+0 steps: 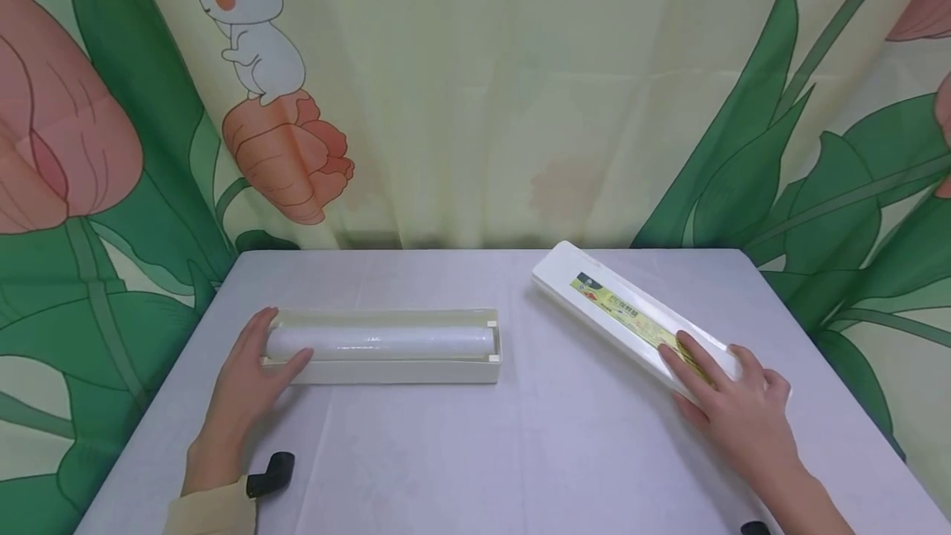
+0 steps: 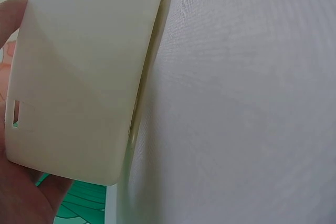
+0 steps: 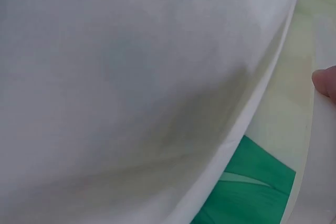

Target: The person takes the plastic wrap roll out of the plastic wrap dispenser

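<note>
On the left of the table lies an uncovered white plastic wrap box (image 1: pixel 401 372), its roll of cling film (image 1: pixel 386 343) showing inside. My left hand (image 1: pixel 251 370) grips the box's left end, thumb over the front rim and fingers round the far side. In the left wrist view the box's plain front wall (image 2: pixel 84 77) fills much of the left. My right hand (image 1: pixel 731 411) holds the white lid (image 1: pixel 553 267), which has a yellow label (image 1: pixel 631 316), by its near right end. The lid slants and looks raised off the cloth. In the right wrist view a thumb (image 3: pixel 326 82) touches its edge.
A white cloth (image 1: pixel 446 461) covers the table. Behind it hangs a curtain (image 1: pixel 475 106) printed with a rabbit, a carrot and tulips. A black wrist-worn piece (image 1: pixel 272 475) sits by the left sleeve (image 1: pixel 211 510).
</note>
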### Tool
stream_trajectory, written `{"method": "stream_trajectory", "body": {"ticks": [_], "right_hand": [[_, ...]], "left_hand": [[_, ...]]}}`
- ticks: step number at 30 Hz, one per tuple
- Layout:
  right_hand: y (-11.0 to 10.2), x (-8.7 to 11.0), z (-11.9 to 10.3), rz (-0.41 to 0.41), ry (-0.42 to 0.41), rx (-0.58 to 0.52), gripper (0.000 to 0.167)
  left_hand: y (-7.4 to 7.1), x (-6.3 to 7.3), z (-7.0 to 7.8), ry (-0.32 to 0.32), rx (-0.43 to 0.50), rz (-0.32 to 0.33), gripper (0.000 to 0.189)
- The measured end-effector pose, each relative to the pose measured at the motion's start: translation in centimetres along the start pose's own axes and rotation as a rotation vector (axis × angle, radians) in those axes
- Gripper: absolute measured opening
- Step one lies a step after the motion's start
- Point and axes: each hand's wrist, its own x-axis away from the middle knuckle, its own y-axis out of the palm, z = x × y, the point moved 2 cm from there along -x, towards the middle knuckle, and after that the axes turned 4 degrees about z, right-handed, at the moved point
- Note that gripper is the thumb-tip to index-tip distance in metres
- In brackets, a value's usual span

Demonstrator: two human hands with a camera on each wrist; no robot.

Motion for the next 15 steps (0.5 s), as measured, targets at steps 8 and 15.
{"method": "stream_trajectory", "body": {"ticks": [8, 15], "right_hand": [[0.0, 1.9, 0.6, -0.100, 0.076, 0.025, 0.065], [-0.3, 2.3, 0.9, -0.205, 0.135, 0.037, 0.074]], "left_hand": [[0.1, 0.1, -0.1, -0.020, -0.010, -0.009, 0.089], [0.0, 0.0, 0.1, -0.011, -0.015, -0.008, 0.089]]}}
